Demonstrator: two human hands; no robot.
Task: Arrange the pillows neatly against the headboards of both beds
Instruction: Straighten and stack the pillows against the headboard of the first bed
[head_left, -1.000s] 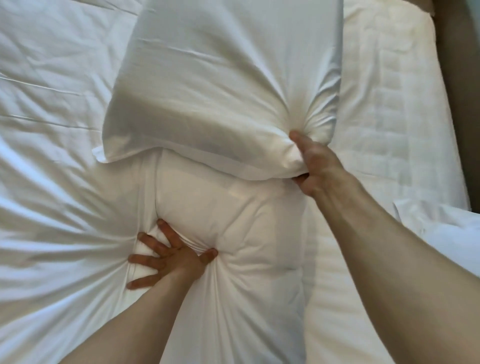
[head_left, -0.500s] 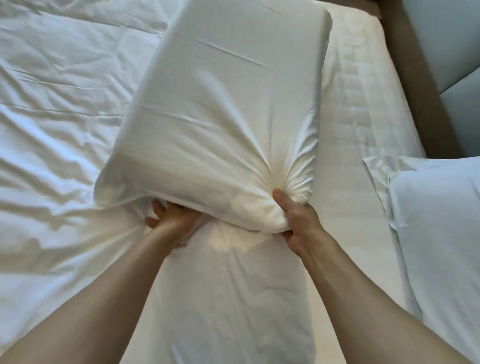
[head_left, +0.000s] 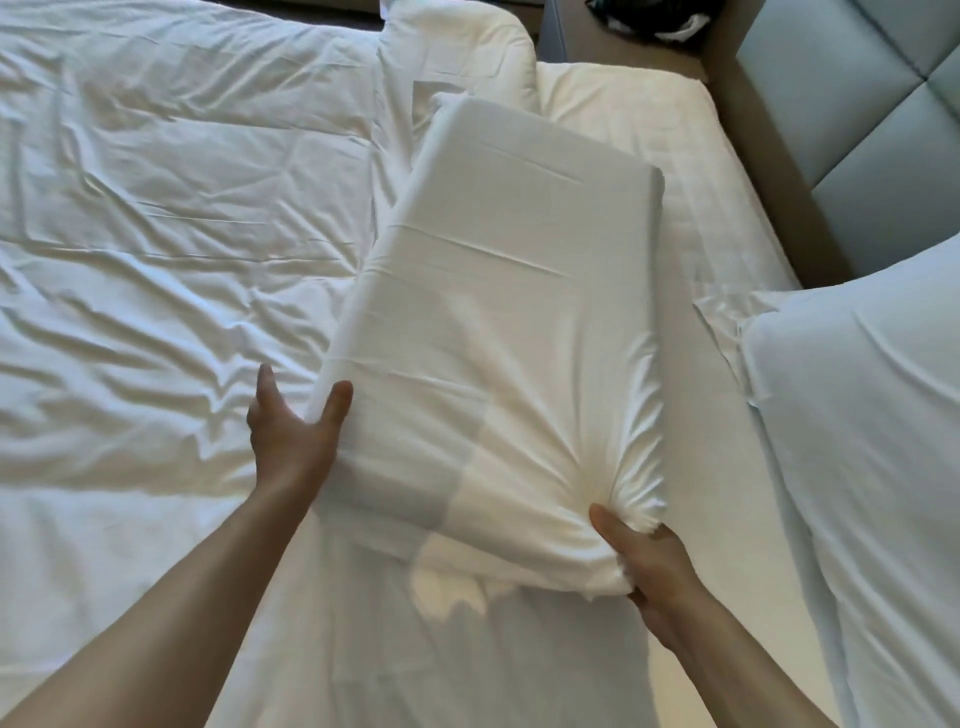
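I hold a long white pillow above the bed, its far end pointing away from me. My right hand pinches its near right corner, where the case bunches into folds. My left hand cups its left edge, thumb on top and fingers underneath. A second white pillow lies at the right by the padded grey headboard. Another pillow rests at the far end of the bed.
A wrinkled white duvet covers the left of the bed. A bare strip of mattress runs along the brown bed frame. Something dark sits at the top, past the bed's corner.
The pillow has come up off the bed and toward me. My left hand left the duvet and moved to the pillow's left edge. The view tilted up, revealing headboard and far pillow.
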